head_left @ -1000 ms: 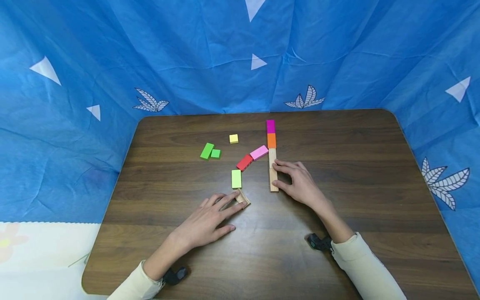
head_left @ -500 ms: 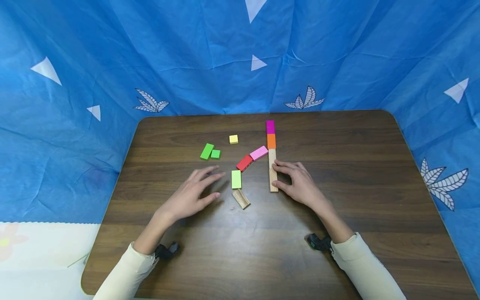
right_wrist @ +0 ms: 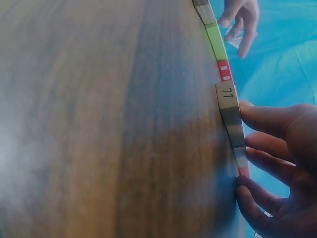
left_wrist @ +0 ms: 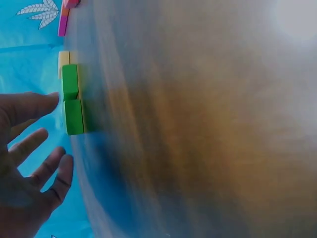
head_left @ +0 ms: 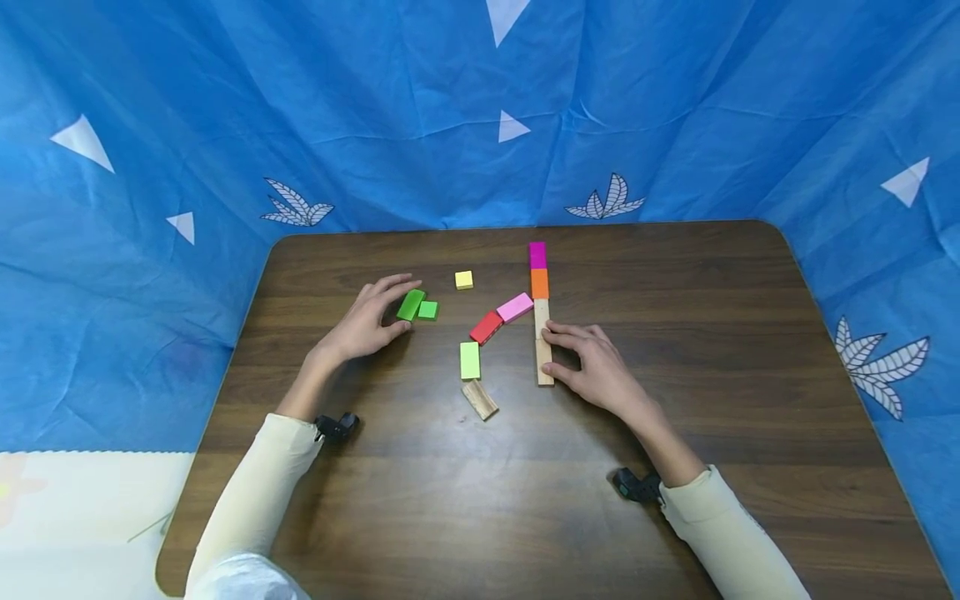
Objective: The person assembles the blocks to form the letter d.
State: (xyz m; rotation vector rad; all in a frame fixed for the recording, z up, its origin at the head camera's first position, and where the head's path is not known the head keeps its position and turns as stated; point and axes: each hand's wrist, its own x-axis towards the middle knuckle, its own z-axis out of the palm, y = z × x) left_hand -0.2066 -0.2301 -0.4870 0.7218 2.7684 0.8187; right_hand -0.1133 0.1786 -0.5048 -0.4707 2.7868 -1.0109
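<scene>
In the head view my left hand (head_left: 367, 321) is at the left with its thumb and fingers apart around a green block (head_left: 411, 305). A smaller green block (head_left: 428, 311) lies against that one. The left wrist view shows the hand's spread fingers beside both. My right hand (head_left: 596, 367) touches the right side of a column with its fingertips. Two plain wooden blocks (head_left: 543, 358) form the column's near end, an orange block (head_left: 539, 283) and a magenta block (head_left: 537, 255) its far end. In the right wrist view the thumb (right_wrist: 257, 116) rests by a wooden block marked with print.
A pink block (head_left: 514, 307) leans diagonally off the column, followed by a red block (head_left: 486, 327), a lime block (head_left: 469, 361) and a tilted wooden block (head_left: 480, 400). A yellow block (head_left: 464, 280) lies apart at the back. Blue cloth (head_left: 420, 108) hangs behind the table (head_left: 675, 292).
My left hand has let go of the tilted wooden block and moved left and away to the green blocks. My right hand has stayed at the column.
</scene>
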